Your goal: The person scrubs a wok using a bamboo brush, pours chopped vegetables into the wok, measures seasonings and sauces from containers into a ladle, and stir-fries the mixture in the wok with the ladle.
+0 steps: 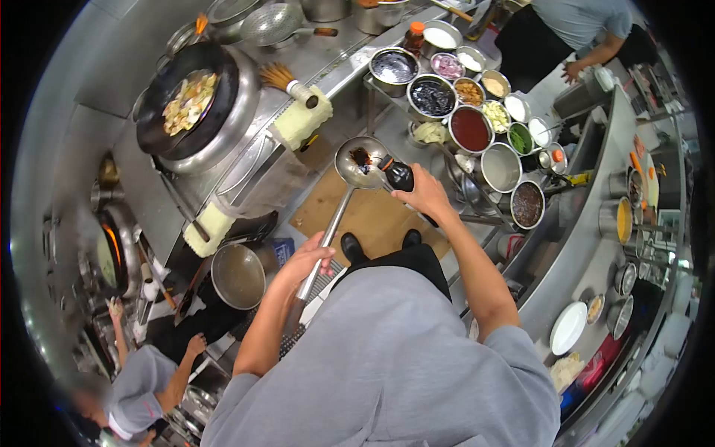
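Note:
My left hand is wrapped round the handle of a long metal ladle, whose bowl is out in front of me. Dark liquid lies in the bowl. In my right hand is a dark bottle, tilted so that its neck is over the right side of the bowl. To the left, a black wok on the stove holds cooked food in pieces.
Several metal pots of sauces and ingredients, one with red sauce, stand at the right front. A bamboo brush and folded cloth lie by the stove. One person is at lower left, another at upper right.

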{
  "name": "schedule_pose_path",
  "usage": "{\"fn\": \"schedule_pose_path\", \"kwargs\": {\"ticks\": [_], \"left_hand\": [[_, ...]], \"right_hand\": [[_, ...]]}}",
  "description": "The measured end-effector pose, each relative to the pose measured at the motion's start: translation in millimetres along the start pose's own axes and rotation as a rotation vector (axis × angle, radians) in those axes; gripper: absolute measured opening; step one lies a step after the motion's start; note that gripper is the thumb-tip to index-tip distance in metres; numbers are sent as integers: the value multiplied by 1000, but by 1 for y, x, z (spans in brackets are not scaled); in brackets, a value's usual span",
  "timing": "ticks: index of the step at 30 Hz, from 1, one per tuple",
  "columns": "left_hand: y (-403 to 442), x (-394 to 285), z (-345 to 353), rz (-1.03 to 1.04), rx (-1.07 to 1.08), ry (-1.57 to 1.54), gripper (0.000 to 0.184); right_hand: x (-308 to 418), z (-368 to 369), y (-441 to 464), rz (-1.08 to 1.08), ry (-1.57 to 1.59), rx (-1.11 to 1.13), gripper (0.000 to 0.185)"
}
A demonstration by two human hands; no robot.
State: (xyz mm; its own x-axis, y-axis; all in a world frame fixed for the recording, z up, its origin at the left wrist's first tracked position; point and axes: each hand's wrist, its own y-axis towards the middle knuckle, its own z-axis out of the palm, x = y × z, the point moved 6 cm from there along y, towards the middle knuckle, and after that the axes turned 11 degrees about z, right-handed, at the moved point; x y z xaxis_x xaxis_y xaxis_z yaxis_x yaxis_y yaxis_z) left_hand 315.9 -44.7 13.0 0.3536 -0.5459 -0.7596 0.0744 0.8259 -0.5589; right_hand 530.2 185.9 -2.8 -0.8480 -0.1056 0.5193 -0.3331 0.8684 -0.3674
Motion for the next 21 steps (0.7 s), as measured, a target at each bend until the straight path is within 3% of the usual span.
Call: {"fn": "schedule_pose_path", "kwargs": {"ticks": [1, 3, 8, 15, 19, 21], "left_hand": [[-2, -6, 2, 4, 23, -1, 56], [-8, -22, 9, 31, 54, -36, 55], [-19, -54, 44, 63, 106, -72, 55], [-7, -58, 107, 158, 109, -147, 61], [-3, -63, 139, 207, 33, -110, 60], [2, -60, 153, 215, -9, -119, 58]], "right_hand": [[-4, -1, -2, 13, -10, -17, 70], [-4, -10, -8, -111, 395, -109, 74], [-16, -37, -20, -163, 779, -136, 80], [-92, -179, -76, -307, 1282, -195, 78], [-174, -279, -117, -242, 1056, -544, 77], [-221, -314, -124, -142, 792, -721, 76]]}}
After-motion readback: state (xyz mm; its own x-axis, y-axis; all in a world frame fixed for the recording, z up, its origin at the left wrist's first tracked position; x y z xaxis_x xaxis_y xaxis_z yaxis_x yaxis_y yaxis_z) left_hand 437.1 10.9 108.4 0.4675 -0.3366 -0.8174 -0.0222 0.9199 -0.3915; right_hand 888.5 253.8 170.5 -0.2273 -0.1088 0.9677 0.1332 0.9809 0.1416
